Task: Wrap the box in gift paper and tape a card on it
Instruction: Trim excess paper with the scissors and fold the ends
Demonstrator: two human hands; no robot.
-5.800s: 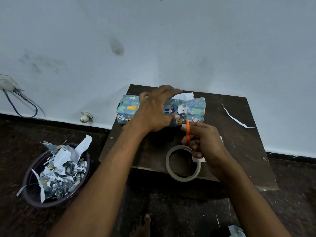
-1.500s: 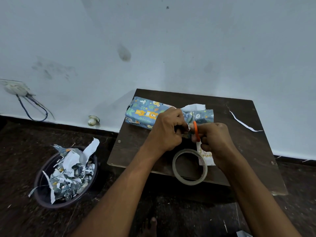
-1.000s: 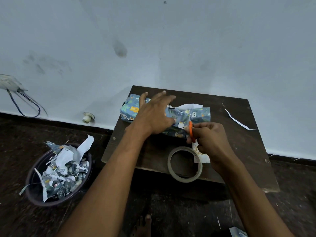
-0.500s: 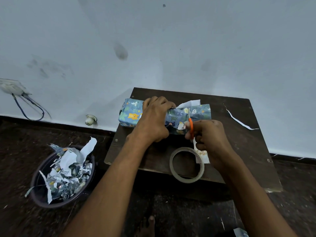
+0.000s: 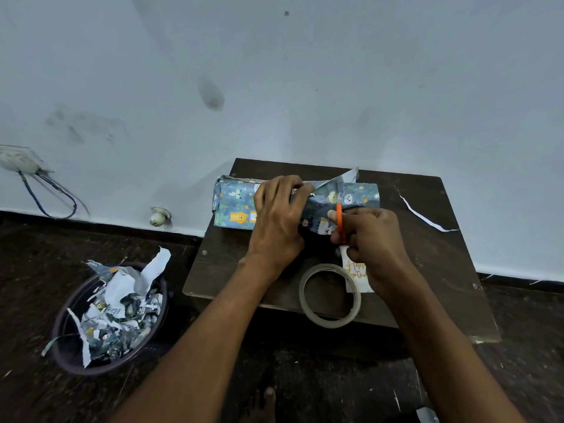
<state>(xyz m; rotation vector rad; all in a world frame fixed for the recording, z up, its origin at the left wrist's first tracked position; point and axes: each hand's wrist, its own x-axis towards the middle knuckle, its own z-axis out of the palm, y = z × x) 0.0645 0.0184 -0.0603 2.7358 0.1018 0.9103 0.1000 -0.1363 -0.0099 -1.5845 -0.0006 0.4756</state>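
While the box [image 5: 235,206] lies along the far edge of the worktop [image 5: 427,264], already sheathed in animal-print gift paper [image 5: 351,196], its middle is clamped by the left hand [image 5: 280,218], fingers curled over the top and pinning a fold. Orange-handled scissors [image 5: 339,218] are gripped by the right hand [image 5: 369,236], fingers closed round the handles, just beside the loose paper at the box's right end. The blades are hidden, so whether paper is being cut at this instant cannot be told. 1 white-backed flap [image 5: 348,178] is seen standing up at the back.

Trimming of the surplus end is judged to be the step in hand. For a clean result, the paper should be held taut by the left hand, close to the cut line, so that it is sliced and not torn. Only enough should be removed for the end flaps to fold flat; if too much is taken, bare box will be exposed. Fingers ought to be kept clear of the blades.

A tape roll [image 5: 330,296] is waiting at the near edge, and the card [image 5: 355,274] is partly covered by the right wrist. Both will be wanted soon. Scraps can be dropped in the bin [image 5: 70,340] on the floor to the left.
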